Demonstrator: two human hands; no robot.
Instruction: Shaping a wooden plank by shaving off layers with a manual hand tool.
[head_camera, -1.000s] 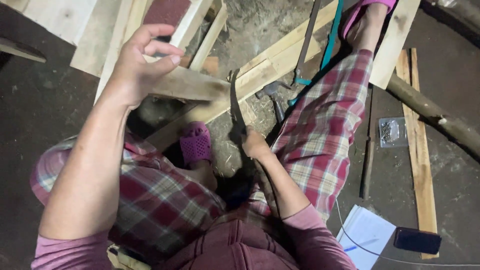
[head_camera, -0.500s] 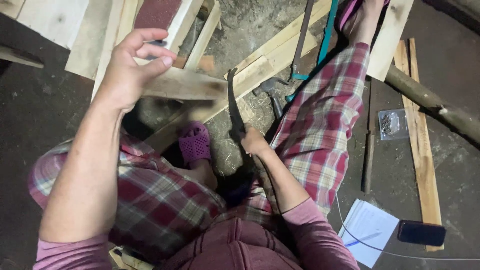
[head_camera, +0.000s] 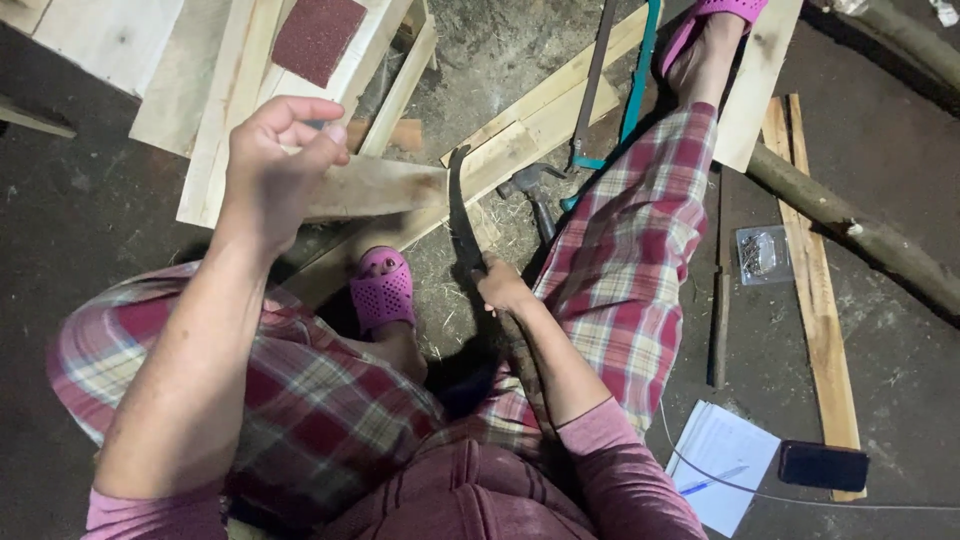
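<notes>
Head view: my left hand (head_camera: 275, 160) grips the wood strip (head_camera: 375, 187), end resting above my pink sandal (head_camera: 383, 290) — my right hand (head_camera: 500, 290) is closed on the curved blade (head_camera: 460, 215), its tip at the strip's end. Shavings lie around; trimming looks partly done.

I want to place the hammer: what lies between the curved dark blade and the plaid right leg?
In the head view, a metal-headed hammer lies on the dirt between the curved dark blade and the plaid right leg.
</notes>
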